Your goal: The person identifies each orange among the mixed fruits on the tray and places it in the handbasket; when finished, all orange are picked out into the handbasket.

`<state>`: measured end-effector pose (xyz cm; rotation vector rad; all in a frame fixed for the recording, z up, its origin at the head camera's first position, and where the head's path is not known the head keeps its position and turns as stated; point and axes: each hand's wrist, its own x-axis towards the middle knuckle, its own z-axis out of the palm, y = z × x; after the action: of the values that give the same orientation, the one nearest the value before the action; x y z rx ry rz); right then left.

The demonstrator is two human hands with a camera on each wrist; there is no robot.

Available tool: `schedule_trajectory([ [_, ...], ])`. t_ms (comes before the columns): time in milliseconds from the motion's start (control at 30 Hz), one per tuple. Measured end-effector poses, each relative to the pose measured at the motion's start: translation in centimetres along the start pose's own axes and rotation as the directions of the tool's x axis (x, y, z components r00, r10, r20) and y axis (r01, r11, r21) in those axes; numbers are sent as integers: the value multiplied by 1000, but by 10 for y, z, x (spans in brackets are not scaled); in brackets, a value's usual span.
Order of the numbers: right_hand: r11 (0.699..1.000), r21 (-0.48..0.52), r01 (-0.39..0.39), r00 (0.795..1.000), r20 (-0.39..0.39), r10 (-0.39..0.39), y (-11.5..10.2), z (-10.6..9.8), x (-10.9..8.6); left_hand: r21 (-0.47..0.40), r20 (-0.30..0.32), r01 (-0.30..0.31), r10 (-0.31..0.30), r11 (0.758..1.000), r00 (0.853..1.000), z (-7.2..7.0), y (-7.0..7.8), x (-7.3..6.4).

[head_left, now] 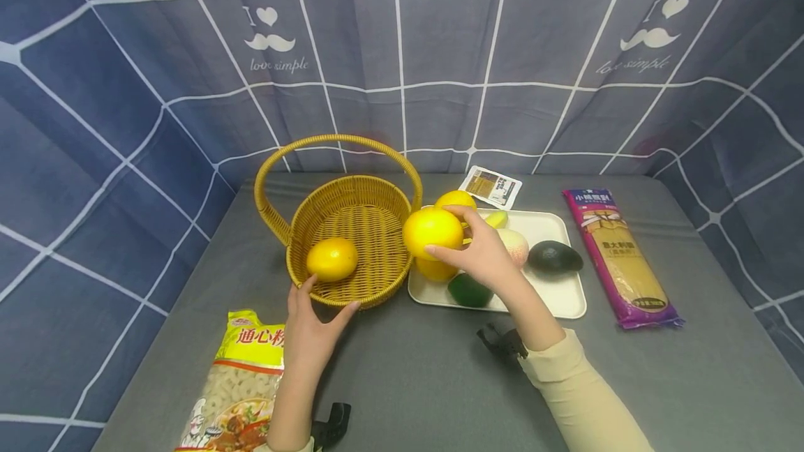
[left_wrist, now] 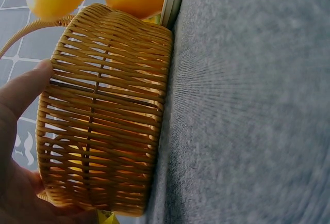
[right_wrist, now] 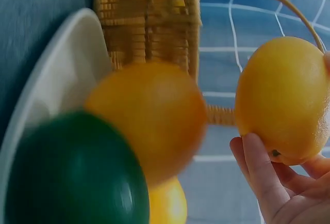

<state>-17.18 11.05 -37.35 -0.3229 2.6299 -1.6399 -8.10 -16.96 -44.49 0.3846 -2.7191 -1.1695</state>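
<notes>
My right hand (head_left: 480, 246) holds an orange (head_left: 433, 232) between thumb and fingers, raised over the left end of a white tray (head_left: 574, 302). In the right wrist view, that orange (right_wrist: 283, 97) shows its small stem spot near my fingertips. My left hand (head_left: 314, 333) holds the front rim of a round wicker basket (head_left: 383, 243), thumb and fingers spread along it. The thumb (left_wrist: 31, 84) touches the rim in the left wrist view. Another orange (head_left: 333, 259) lies inside the basket at the front left.
On the tray are more oranges (head_left: 456, 201), a banana (head_left: 496, 219), a peach (head_left: 515, 246), a green fruit (head_left: 470, 291) and an avocado (head_left: 555, 258). A flat packet (head_left: 492, 187) lies behind, a noodle pack (head_left: 622, 257) right, a macaroni bag (head_left: 241, 375) left. The basket's tall handle (head_left: 339, 138) arches up.
</notes>
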Motion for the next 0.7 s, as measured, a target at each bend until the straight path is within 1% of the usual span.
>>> schedule_trajectory([
  [133,999,20,41,998,44,-42,-4,18,3,1,-6,-6,6,1000,1000,0,1,-1],
  [300,993,-3,115,988,99,-115,-8,41,8,4,-11,-4,4,1000,1000,1,1,-1],
  [400,989,-35,142,982,130,-136,-9,53,10,2,-12,-3,3,1000,1000,1,1,-2],
  [533,978,-117,172,975,163,-152,-11,65,12,2,-13,-6,6,1000,1000,1,2,-1],
  [700,969,-138,207,961,215,-175,-16,77,14,12,-6,-5,5,1000,1000,1,2,0],
])
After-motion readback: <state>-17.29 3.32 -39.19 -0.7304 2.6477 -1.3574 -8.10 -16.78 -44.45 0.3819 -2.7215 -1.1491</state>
